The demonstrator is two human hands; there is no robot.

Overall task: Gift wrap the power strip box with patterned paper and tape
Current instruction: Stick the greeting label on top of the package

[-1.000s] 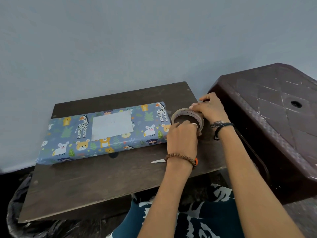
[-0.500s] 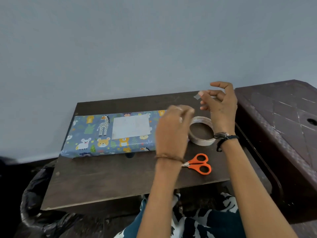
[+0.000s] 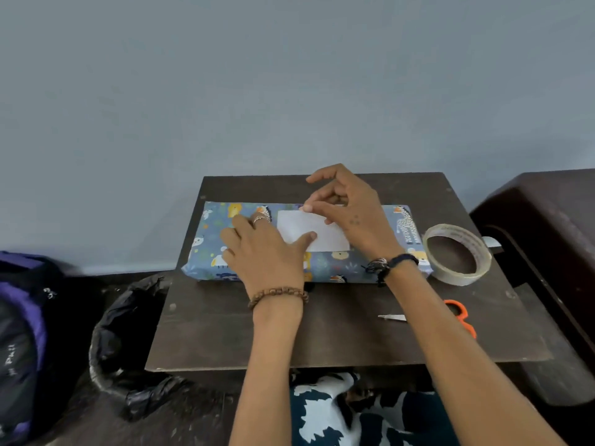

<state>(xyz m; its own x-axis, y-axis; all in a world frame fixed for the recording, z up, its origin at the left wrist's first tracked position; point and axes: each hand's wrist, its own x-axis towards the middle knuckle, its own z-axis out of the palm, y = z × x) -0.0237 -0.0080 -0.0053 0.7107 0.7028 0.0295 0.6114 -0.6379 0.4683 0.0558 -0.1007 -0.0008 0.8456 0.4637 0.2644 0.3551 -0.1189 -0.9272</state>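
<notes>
Holding the wrapped box (image 3: pixel 322 265) flat on the table (image 3: pixel 225 333), your left hand (image 3: pixel 264 252) lies open on the paper with straight fingers and the thumb touching the near edge of the white label (image 3: pixel 291 225); keep that pressure so nothing shifts. Beyond it, your right hand (image 3: pixel 347 214) pinches thumb to forefinger over the label's far edge; whether tape sits in that pinch I cannot tell. Lower it squarely across the edge, then smooth outward from your fingertips.

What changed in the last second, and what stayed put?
Both hands left the tape roll. Left hand now rests flat on the wrapped box; right hand moved over the white label. Box, roll and scissors remain on the table.
</notes>
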